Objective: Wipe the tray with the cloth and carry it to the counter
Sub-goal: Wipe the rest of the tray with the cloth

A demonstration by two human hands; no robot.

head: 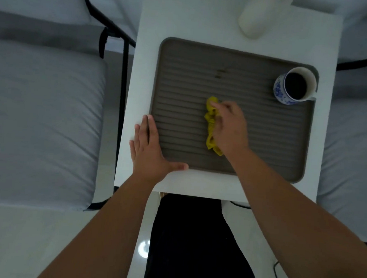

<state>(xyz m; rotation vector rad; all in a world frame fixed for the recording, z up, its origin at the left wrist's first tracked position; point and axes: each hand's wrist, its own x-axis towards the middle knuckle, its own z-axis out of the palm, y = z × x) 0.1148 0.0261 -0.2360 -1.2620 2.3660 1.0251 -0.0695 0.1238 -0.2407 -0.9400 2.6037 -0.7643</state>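
A grey ribbed tray [188, 74] lies on a small white table [147, 40]. My right hand [230, 126] presses a crumpled yellow cloth [211, 119] against the middle of the tray. Most of the cloth is under my palm. My left hand [149, 145] lies flat with fingers spread on the tray's near left corner, its thumb along the front rim. A small dark smudge [220, 73] shows on the tray beyond the cloth.
A blue-and-white mug [295, 85] with dark liquid stands in the tray's far right corner. A pale bottle [256, 18] stands on the table behind the tray. Grey cushioned seats [42, 117] with black frames flank the table on both sides.
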